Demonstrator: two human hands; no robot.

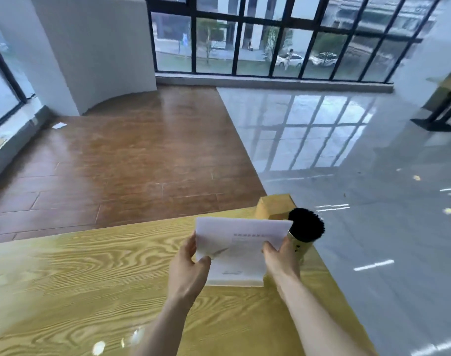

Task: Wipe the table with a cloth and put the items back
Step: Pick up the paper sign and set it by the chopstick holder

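Note:
A stack of white paper sheets (234, 250) is held just above the far right part of the yellow wood-grain table (91, 278). My left hand (187, 268) grips its left edge and my right hand (281, 255) grips its right edge. Behind the paper stands a cylindrical holder (305, 233) filled with black items, partly hidden by the sheets. No cloth is visible.
A tan cardboard box (273, 205) sits at the table's far right corner, beside the holder. The table's right edge drops to a glossy grey floor (373, 176). Brown wooden flooring (129, 163) lies beyond the far edge. Another table's black base (440, 119) stands far right.

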